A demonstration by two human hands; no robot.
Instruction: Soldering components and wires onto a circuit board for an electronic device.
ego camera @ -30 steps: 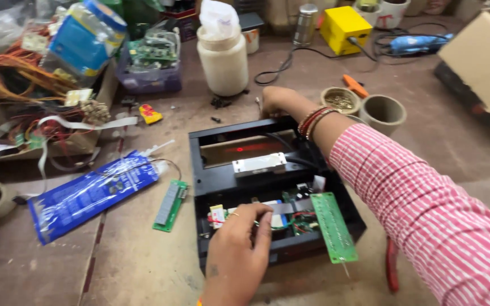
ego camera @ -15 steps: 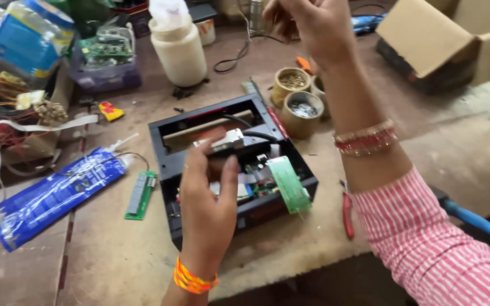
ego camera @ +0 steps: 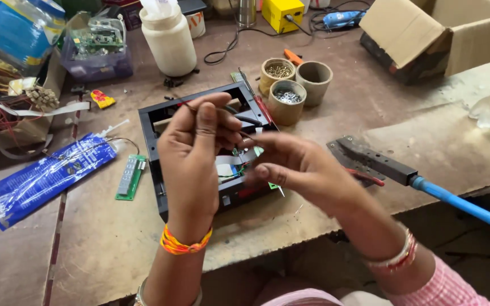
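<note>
My left hand is raised over an open black housing on the workbench, fingers pinched on a thin dark wire. My right hand meets it from the right, fingertips closed on the same small wired part near the left fingers. Both hands hide most of the housing's inside; a bit of green circuit board and white ribbon cable shows between them. A red-handled screwdriver lies along the housing's right rim.
Three cardboard cups holding small hardware stand behind the housing. A white jar, blue foil packet, small green display board, cardboard box and a blue-handled tool surround it.
My right hand came down from the far side of the bench to meet the left. My left hand lifted off the housing's inside and closed on the wire.
</note>
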